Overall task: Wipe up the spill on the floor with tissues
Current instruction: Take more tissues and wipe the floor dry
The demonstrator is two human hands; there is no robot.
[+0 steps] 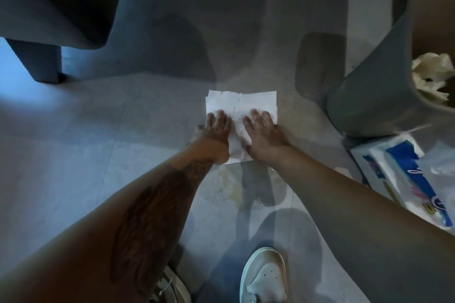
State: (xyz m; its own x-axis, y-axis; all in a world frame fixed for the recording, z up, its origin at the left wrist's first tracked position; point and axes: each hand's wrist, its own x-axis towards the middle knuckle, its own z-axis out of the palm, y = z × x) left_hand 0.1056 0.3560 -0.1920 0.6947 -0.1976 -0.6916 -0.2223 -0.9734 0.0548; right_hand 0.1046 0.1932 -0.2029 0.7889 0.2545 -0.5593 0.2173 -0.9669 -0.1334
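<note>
A white tissue point(242, 103) lies flat on the grey tiled floor in the middle of the head view. My left hand point(213, 134) presses palm-down on its left half, fingers spread. My right hand point(263, 136) presses flat on its right half, fingers also apart. Neither hand grips the tissue; both lie on top of it. Just below the tissue, between my forearms, a yellowish wet spill point(229, 186) glistens on the floor. The tissue's near edge is partly hidden by my wrists.
A grey waste bin point(369, 96) with crumpled used tissues point(430, 76) stands at the right. A blue and white tissue pack point(403, 174) lies in front of it. A dark furniture leg point(37, 61) is at far left. My white shoes point(264, 275) are at the bottom.
</note>
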